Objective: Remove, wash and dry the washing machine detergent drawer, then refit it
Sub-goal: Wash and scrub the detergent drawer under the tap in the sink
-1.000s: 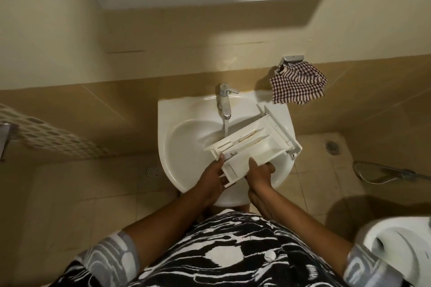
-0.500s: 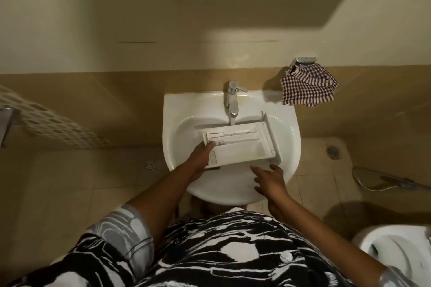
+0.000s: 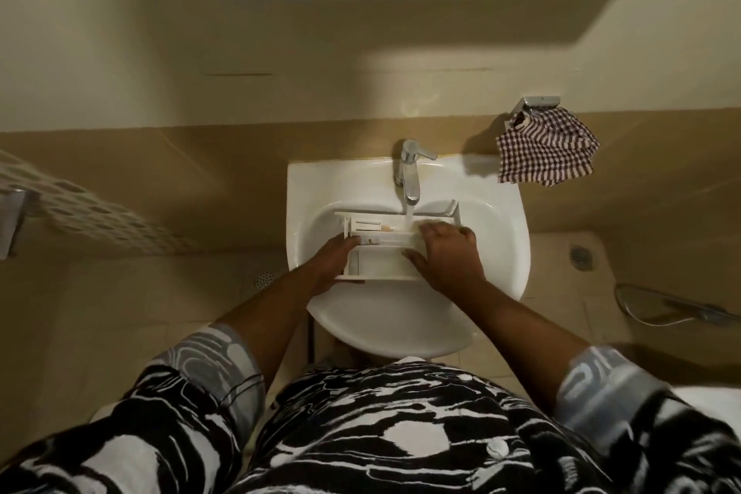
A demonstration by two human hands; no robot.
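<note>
Plastic, white and hard-edged, makes up the detergent drawer (image 3: 381, 259), a long rectangular tray split by thin walls into compartments. We see it lying across the bowl of the sink (image 3: 503, 221), with its far side just under the spout. The sink is smooth glazed ceramic, squared at the back and rounded at the front. The tap (image 3: 409, 168) is polished metal with a single lever, and a thin stream of water (image 3: 409, 215) falls from it into the back of the drawer. To the right, a checked cloth (image 3: 546, 152), dark red and white and loosely crumpled, hangs from a shiny metal holder (image 3: 536, 103) on the wall. The wall is matt cream above and glossy tan tile below.

Our left hand (image 3: 335, 263) grips the left end of the drawer, with the thumb on top and the fingers curled round the near edge. Our right hand (image 3: 445, 257) lies palm down over the right part. Its fingers (image 3: 435, 231) are close together and almost straight, touching the plastic near the stream, while the thumb is spread wide towards the middle. We cannot tell whether anything lies under that palm. Black-and-white patterned sleeves (image 3: 208, 365) are rolled up to our elbows.
</note>
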